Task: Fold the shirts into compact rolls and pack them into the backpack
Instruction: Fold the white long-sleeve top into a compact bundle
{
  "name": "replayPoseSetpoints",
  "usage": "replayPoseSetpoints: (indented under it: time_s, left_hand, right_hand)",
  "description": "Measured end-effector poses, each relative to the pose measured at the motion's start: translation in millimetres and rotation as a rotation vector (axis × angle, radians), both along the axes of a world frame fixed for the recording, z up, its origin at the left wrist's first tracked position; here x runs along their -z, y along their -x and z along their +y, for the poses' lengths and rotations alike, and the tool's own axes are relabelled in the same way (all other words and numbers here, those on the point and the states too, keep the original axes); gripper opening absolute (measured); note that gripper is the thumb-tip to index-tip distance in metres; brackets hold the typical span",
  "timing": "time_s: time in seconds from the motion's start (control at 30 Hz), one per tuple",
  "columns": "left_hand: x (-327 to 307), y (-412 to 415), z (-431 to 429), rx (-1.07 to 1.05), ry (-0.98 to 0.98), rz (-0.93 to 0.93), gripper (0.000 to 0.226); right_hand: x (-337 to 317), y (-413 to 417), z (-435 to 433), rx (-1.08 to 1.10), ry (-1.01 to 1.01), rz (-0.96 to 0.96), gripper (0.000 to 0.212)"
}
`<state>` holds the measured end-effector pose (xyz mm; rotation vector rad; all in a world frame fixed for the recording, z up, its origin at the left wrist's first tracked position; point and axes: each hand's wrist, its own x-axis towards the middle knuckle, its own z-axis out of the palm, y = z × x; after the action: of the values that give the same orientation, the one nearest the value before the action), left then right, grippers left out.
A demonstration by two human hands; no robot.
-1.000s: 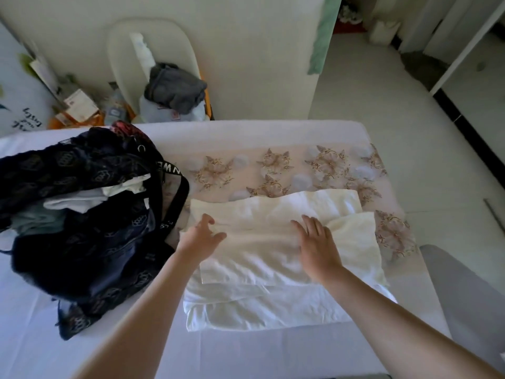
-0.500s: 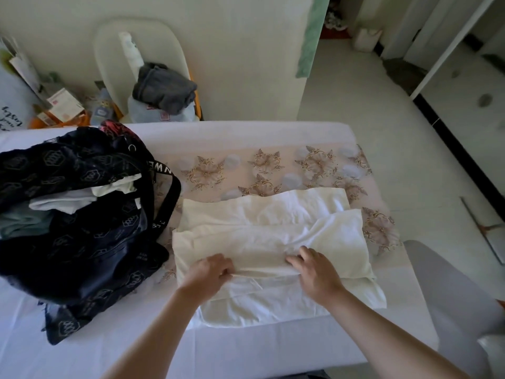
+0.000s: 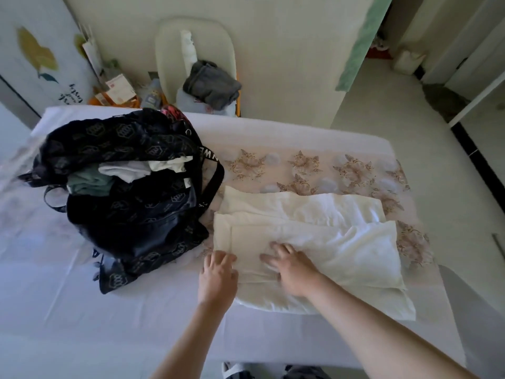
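Beside the backpack point(image 3: 131, 220), right hand point(image 3: 293, 272) lies spread on the shirt point(image 3: 341, 242) (white); left hand point(image 3: 218, 277) touches its edge, grip unclear.

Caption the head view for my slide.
Left hand and right hand rest on a folded white shirt on the table, beside an open black backpack holding clothes.

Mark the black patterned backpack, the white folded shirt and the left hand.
black patterned backpack point(image 3: 131, 214): head view, front panel.
white folded shirt point(image 3: 355, 250): head view, right half of top fold.
left hand point(image 3: 218, 280): head view, back of hand.
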<state>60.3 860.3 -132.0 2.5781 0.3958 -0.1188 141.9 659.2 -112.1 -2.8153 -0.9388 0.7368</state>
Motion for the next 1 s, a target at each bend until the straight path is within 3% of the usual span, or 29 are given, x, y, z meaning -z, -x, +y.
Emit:
replayPoseSetpoints:
  time_s: [0.1,0.27,0.4,0.53,0.73,1.0]
  left_hand:
    - [-2,9,5,-0.063,0.124,0.005,0.02]
    - [-1,20,16,-0.219,0.301,0.037,0.025]
    - [8,30,24,-0.313,0.411,0.114,0.034]
    - [12,34,27,-0.364,0.5,0.158,0.043]
    - [-3,15,27,-0.331,0.485,0.178,0.043]
    - [-65,-32,11,-0.029,0.448,0.308,0.033]
  right_hand:
    - [-11,-18,36,-0.021,0.107,-0.121,0.031]
    - [-29,-53,112,-0.246,0.019,-0.196,0.048]
    - [-23,-70,160,-0.471,0.086,-0.269,0.042]
    - [-12,-82,172,-0.596,0.25,-0.32,0.048]
    - [-29,-88,151,-0.421,0.222,-0.27,0.017]
    - [-65,-105,41,-0.177,-0.058,-0.297,0.028]
